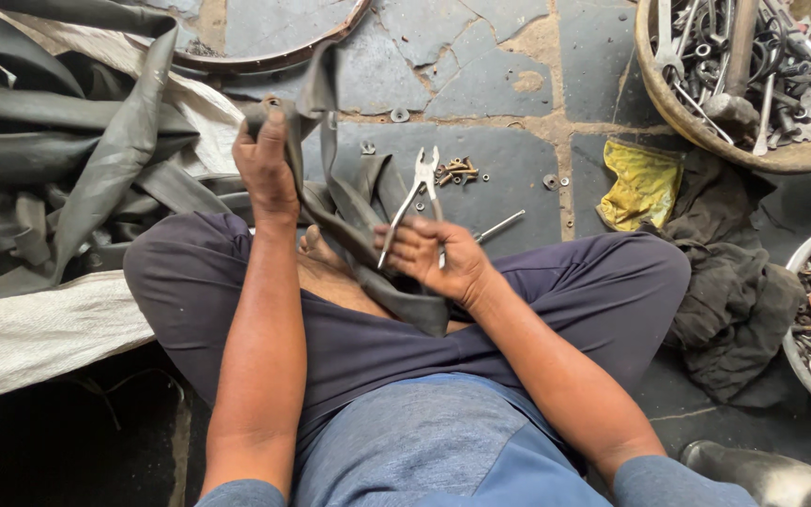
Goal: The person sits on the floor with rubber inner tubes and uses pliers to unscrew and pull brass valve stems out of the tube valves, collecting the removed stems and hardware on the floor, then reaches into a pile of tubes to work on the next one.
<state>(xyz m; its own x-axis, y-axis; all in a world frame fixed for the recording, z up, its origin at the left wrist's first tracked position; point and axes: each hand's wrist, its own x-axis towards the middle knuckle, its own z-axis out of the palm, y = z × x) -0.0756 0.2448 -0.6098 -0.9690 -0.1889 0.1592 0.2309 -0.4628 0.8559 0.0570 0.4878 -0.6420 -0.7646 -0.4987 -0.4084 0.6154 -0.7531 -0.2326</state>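
A flat, dark grey rubber inner tube (354, 221) is gripped near its upper end, where it is bunched and folded over, and is draped from there down across the lap as a limp, creased strip. A pair of metal pliers (415, 197) is held just to the right of the tube, its handles clasped low and spread apart, its jaws pointed upward and parted, set close beside the strip's edge.
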